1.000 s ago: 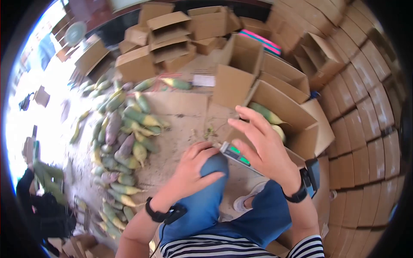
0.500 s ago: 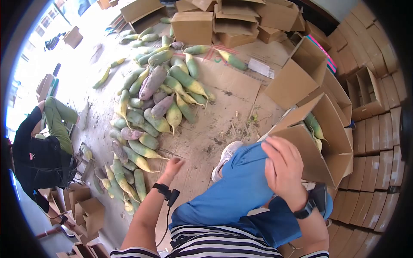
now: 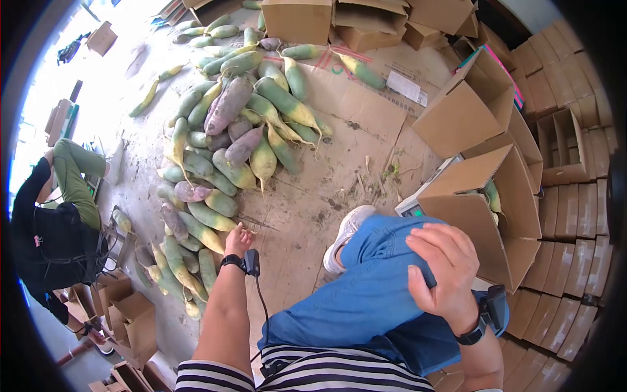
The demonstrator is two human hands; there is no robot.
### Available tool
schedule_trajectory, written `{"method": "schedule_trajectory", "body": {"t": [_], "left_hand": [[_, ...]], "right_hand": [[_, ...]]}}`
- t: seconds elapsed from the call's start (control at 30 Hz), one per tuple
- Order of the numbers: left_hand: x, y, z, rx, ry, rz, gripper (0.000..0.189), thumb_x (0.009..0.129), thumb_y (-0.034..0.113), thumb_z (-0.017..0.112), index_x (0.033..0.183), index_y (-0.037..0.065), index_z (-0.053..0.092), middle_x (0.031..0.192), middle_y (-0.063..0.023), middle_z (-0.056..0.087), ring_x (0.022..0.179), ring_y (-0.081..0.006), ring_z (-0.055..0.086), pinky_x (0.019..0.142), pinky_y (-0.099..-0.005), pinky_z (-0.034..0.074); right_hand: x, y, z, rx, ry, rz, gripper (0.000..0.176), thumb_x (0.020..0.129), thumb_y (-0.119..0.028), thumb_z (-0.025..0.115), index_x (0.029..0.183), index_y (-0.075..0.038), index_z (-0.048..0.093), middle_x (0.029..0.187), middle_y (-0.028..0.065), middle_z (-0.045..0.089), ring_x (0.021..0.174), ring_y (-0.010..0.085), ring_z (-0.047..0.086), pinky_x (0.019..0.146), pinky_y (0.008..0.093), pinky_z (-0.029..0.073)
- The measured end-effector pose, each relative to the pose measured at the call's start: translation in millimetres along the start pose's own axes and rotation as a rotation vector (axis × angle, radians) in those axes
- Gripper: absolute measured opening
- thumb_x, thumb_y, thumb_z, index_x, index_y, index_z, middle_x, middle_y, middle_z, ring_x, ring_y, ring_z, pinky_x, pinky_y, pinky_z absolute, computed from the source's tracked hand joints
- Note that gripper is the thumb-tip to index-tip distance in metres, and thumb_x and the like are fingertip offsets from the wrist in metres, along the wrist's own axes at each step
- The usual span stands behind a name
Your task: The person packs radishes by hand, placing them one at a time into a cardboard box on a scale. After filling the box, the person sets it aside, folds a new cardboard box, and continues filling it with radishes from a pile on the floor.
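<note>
1. The left hand (image 3: pixel 238 240) is stretched down to the floor at the near edge of a pile of long green, yellow and purple radishes (image 3: pixel 228 144). Its fingers are curled, and I cannot tell whether they grip anything.
2. Just left of that hand lies a long pale-green radish (image 3: pixel 199 230), its tapered end right by the knuckles.
3. The right hand (image 3: pixel 441 264) lies released, fingers loosely spread, flat on the blue denim knee (image 3: pixel 372 274), holding nothing.
4. Just beyond the right hand stands an open brown cardboard box (image 3: pixel 480 228) with green radishes (image 3: pixel 493 196) inside. A grey scale with a green display (image 3: pixel 411 209) peeks out at the box's left.
5. Between the two hands a white sneaker (image 3: pixel 346 230) rests on the flattened brown cardboard sheet (image 3: pixel 307 209) that covers the floor.
6. Well to the left of the left hand crouches a person in a black top and green trousers (image 3: pixel 52 222).
</note>
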State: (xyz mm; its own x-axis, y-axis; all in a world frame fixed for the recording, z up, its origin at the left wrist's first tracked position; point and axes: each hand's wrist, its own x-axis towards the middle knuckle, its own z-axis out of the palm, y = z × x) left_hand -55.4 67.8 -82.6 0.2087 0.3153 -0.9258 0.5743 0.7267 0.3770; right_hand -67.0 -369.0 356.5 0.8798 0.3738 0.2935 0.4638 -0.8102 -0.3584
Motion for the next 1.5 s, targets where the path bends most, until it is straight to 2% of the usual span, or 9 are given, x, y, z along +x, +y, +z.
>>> {"method": "schedule_trajectory", "body": {"t": [0.4,0.43,0.47,0.6,0.77,0.93,1.13,1.23,1.5], "left_hand": [[-70,69,-24,-0.101,-0.676,0.001,0.021,0.098,0.013,0.053,0.078,0.015,0.045,0.063,0.0054,0.037,0.056,-0.0089,0.041,0.051,-0.0258,0.038],[-89,65,-34,0.507,-0.751,0.574,0.021,0.099,0.017,0.05,0.079,0.015,0.046,0.063,0.0059,0.036,0.056,-0.0087,0.04,0.05,-0.0257,0.036],[-152,65,-12,-0.108,-0.75,-0.064,0.023,0.101,0.021,0.048,0.079,0.014,0.045,0.063,0.0057,0.038,0.055,-0.0085,0.039,0.05,-0.0251,0.035],[-302,44,24,-0.286,-0.69,-0.363,0.028,0.102,0.028,0.046,0.079,0.011,0.047,0.065,0.0037,0.034,0.051,-0.0091,0.032,0.049,-0.0253,0.029],[-459,8,69,0.164,-1.073,-0.107,0.029,0.103,0.031,0.046,0.108,0.002,0.053,0.073,-0.0012,0.042,0.056,-0.0103,0.042,0.049,-0.0249,0.04],[-542,-35,106,0.484,-1.398,-0.103,0.02,0.098,0.023,0.054,0.106,0.004,0.055,0.075,-0.0069,0.049,0.07,-0.0184,0.052,0.061,-0.0296,0.045],[-576,-87,166,1.194,-1.609,0.464,0.021,0.096,0.023,0.057,0.1,0.002,0.053,0.084,-0.0074,0.058,0.072,-0.0183,0.057,0.066,-0.0321,0.048],[-583,-90,194,1.504,-1.756,1.398,0.055,0.087,0.029,0.069,0.126,-0.004,0.049,0.126,-0.0233,0.051,0.119,-0.0394,0.051,0.1,-0.0449,0.041],[-523,-94,201,1.711,-1.124,2.117,0.066,0.071,0.035,0.08,0.124,0.004,0.057,0.132,-0.0196,0.049,0.124,-0.0407,0.044,0.104,-0.0549,0.035]], "right_hand": [[-12,4,7,0.067,0.083,0.031,0.033,0.076,-0.024,0.071,0.103,-0.005,0.067,0.105,0.009,0.065,0.102,0.0284,0.062,0.09,0.0404,0.05],[-14,4,9,0.084,0.094,0.047,0.032,0.077,-0.024,0.07,0.102,-0.005,0.066,0.104,0.0092,0.064,0.103,0.0282,0.061,0.09,0.0398,0.049],[-16,4,12,0.11,0.109,0.045,0.031,0.078,-0.023,0.07,0.101,-0.004,0.065,0.103,0.0093,0.063,0.104,0.0281,0.06,0.091,0.0393,0.048],[-20,3,17,0.153,0.165,0.042,0.028,0.081,-0.025,0.068,0.096,-0.002,0.064,0.102,0.0105,0.062,0.104,0.0284,0.058,0.092,0.0394,0.047],[-29,4,10,0.182,0.155,0.062,0.036,0.086,-0.031,0.065,0.104,0.0,0.062,0.106,0.0151,0.06,0.109,0.0337,0.054,0.093,0.0406,0.046],[-17,-4,-33,1.586,0.305,0.252,0.083,0.096,-0.05,0.056,0.152,-0.001,0.018,0.137,0.0153,0.047,0.126,0.0302,0.046,0.105,0.0387,0.038],[-59,15,-116,1.623,0.498,0.4,0.09,0.09,-0.027,0.07,0.154,-0.004,0.012,0.141,0.0139,0.041,0.126,0.0211,0.044,0.106,0.0335,0.038],[-84,77,-128,0.98,0.69,0.261,0.09,0.087,-0.031,0.073,0.153,-0.005,0.018,0.136,0.0145,0.049,0.12,0.0249,0.053,0.103,0.0359,0.042],[-173,210,-118,-0.242,-0.125,0.78,0.078,0.071,-0.021,0.074,0.139,-0.006,0.039,0.113,0.0221,0.061,0.104,0.0369,0.06,0.082,0.0449,0.05]]}}
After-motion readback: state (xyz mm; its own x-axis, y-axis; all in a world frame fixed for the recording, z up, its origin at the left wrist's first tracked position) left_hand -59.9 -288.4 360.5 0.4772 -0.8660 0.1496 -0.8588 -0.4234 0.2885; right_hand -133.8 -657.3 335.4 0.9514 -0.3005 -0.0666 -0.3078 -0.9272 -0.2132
